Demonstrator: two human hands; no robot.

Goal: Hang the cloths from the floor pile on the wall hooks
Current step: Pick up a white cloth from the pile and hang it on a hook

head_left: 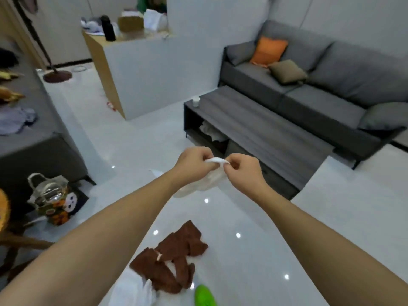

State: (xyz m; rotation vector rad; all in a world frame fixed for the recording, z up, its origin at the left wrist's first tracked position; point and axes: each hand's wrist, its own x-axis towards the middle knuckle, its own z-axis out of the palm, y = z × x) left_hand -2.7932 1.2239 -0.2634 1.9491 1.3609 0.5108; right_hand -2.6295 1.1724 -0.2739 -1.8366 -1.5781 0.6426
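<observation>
Both my hands hold a white cloth (207, 182) up at chest height over the floor. My left hand (194, 165) and my right hand (241, 171) each pinch its top edge, a short span of the edge stretched between them, and the rest hangs down below. On the glossy white floor near my feet lies the pile: a brown cloth (174, 259) spread out, another white cloth (134, 290) partly under my left arm, and a green item (204, 295) at the bottom edge. No wall hooks are in view.
A low grey coffee table (254, 120) stands just beyond my hands, with a grey sofa (309, 85) behind it. A white and wood counter (141, 69) is at the back. A patterned bag (53, 199) and a grey bench (33, 138) are on the left.
</observation>
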